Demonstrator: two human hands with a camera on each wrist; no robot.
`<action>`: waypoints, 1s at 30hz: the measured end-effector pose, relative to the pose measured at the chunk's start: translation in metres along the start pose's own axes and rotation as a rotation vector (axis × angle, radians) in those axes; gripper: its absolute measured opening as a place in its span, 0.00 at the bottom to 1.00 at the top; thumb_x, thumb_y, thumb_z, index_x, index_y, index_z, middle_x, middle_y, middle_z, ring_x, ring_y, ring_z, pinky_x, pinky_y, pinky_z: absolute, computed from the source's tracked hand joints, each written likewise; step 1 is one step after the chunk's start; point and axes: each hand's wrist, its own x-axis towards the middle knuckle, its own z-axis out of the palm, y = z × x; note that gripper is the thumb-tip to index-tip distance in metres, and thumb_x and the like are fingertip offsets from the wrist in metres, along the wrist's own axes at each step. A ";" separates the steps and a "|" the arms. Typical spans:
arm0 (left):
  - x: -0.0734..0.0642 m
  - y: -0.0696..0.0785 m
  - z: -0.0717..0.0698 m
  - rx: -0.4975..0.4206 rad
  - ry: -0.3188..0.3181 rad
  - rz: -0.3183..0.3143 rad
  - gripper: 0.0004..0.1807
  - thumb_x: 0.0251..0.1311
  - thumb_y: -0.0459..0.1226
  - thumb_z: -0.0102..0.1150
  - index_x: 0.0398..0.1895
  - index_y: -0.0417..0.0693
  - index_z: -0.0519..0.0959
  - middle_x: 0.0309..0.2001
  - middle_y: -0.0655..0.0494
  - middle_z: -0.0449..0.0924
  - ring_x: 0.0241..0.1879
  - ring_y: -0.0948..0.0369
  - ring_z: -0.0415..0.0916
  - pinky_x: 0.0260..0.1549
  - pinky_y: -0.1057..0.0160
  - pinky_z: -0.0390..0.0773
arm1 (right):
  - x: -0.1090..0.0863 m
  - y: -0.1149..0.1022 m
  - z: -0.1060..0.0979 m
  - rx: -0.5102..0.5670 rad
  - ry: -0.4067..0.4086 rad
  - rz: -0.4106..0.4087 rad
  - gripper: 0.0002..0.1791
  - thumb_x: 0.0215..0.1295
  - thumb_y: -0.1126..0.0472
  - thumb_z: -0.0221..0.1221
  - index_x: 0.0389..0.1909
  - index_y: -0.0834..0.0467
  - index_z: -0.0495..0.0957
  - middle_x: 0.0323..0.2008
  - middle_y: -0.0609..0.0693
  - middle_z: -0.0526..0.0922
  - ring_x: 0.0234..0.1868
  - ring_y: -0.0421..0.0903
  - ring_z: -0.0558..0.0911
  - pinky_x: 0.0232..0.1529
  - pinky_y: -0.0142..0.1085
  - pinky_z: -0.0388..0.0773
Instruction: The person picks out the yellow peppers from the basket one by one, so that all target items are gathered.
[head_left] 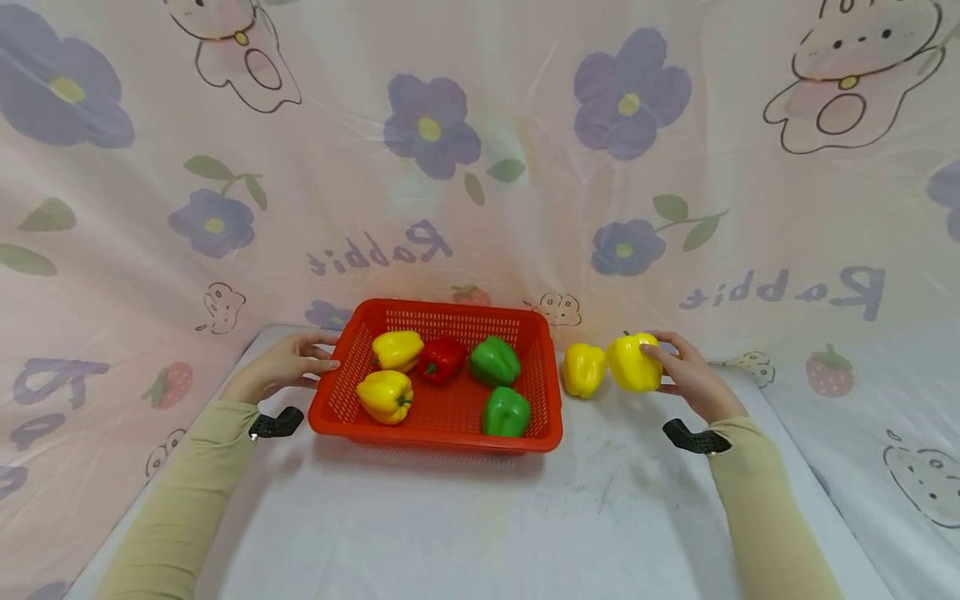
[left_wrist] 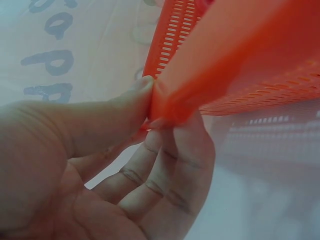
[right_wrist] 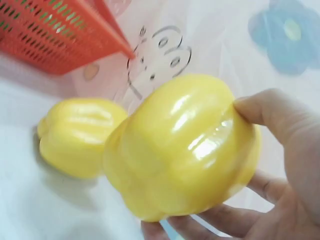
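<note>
A red plastic basket [head_left: 442,437] stands on the white table, with yellow, red and green bell peppers inside. My left hand [head_left: 288,367] grips its left rim; in the left wrist view the thumb [left_wrist: 125,107] lies on the outer side and the fingers curl under the edge. To the right of the basket, my right hand [head_left: 693,379] holds a yellow bell pepper [head_left: 634,362] between thumb and fingers. Beside it another yellow bell pepper [head_left: 584,370] rests on the table, close to the basket's right wall. The right wrist view shows the held pepper [right_wrist: 185,145] large.
Inside the basket, two yellow peppers [head_left: 386,397] lie at the left, a red pepper [head_left: 442,360] near the middle back and two green peppers [head_left: 506,412] at the right. A patterned cloth [head_left: 517,225] hangs behind the table [head_left: 480,525].
</note>
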 end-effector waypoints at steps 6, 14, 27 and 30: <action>0.001 0.000 0.001 0.002 -0.003 -0.002 0.32 0.64 0.36 0.59 0.68 0.36 0.60 0.48 0.39 0.71 0.41 0.53 0.77 0.42 0.52 0.81 | 0.005 0.027 -0.005 0.018 0.004 0.031 0.43 0.69 0.38 0.49 0.71 0.61 0.46 0.66 0.68 0.53 0.56 0.65 0.67 0.56 0.58 0.70; 0.002 0.001 0.001 0.012 0.000 0.017 0.31 0.64 0.35 0.59 0.67 0.35 0.61 0.47 0.38 0.71 0.41 0.52 0.77 0.42 0.51 0.81 | 0.019 0.052 -0.005 0.059 0.005 0.090 0.44 0.68 0.38 0.50 0.72 0.61 0.46 0.68 0.68 0.51 0.56 0.65 0.67 0.55 0.55 0.72; -0.002 0.003 0.001 -0.027 -0.018 0.019 0.32 0.64 0.33 0.58 0.69 0.34 0.59 0.48 0.35 0.71 0.42 0.52 0.77 0.43 0.50 0.80 | 0.031 0.069 -0.001 0.090 0.039 0.173 0.50 0.68 0.37 0.49 0.74 0.63 0.35 0.71 0.71 0.41 0.64 0.69 0.58 0.60 0.58 0.65; -0.002 0.003 0.001 -0.032 -0.019 0.019 0.32 0.65 0.33 0.58 0.69 0.35 0.59 0.48 0.35 0.71 0.41 0.52 0.78 0.43 0.50 0.80 | 0.032 0.072 0.000 0.103 0.050 0.162 0.50 0.68 0.37 0.50 0.75 0.61 0.35 0.71 0.70 0.42 0.63 0.69 0.59 0.60 0.58 0.64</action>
